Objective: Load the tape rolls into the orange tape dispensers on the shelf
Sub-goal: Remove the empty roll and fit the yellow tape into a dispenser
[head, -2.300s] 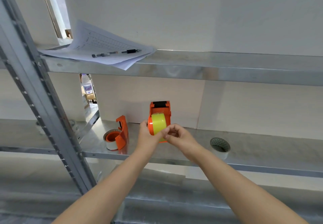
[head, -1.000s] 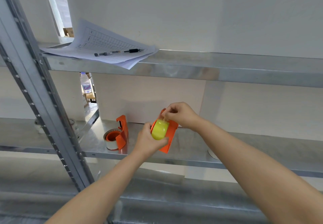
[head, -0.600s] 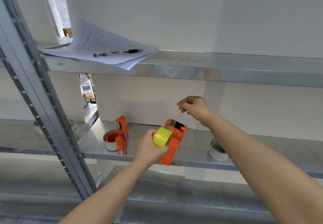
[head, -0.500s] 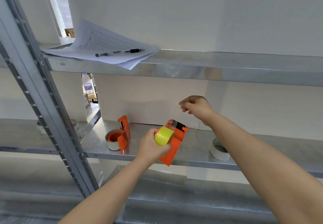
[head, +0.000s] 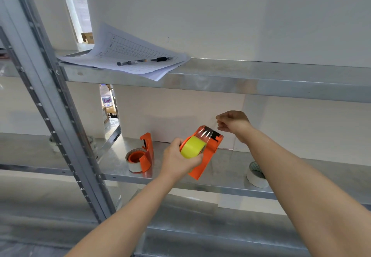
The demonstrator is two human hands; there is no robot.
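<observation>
My left hand (head: 177, 160) grips an orange tape dispenser (head: 208, 154) with a yellow tape roll (head: 193, 146) seated in it, held tilted above the middle shelf (head: 224, 174). My right hand (head: 232, 121) pinches the clear tape end (head: 210, 131), stretched up and right over the dispenser's black cutter. A second orange dispenser (head: 147, 152) with a pale roll in it lies on the shelf to the left. A loose white tape roll (head: 256, 175) lies on the shelf under my right forearm.
A stack of gridded papers (head: 128, 54) with a pen (head: 142, 61) overhangs the upper shelf edge. A perforated metal upright (head: 54, 116) slants down the left side. A water bottle (head: 105, 96) shows through the gap behind. Another shelf runs below.
My right hand has drawn the tape end slightly down and to the right, so the clear strip now lies across the cutter. My left hand keeps hold of the tilted dispenser.
</observation>
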